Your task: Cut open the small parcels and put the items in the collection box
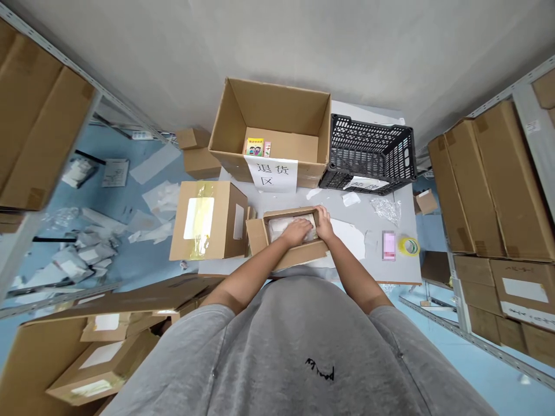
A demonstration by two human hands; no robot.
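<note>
A small cardboard box stands with its flaps unfolded on the table, close to my body. My left hand reaches into it, fingers stretched over a white wrapped item inside. What lies beneath that hand is hidden. At the box's right end, my right hand is closed around the wall, thumb and fingers on the rim. A taped cardboard carton with a white label sits to the left of the small box.
Behind stand a large open carton holding small colourful books and a black plastic crate. A tape roll, a pink blurred item and plastic wrap lie right. Stacked cartons flank the table.
</note>
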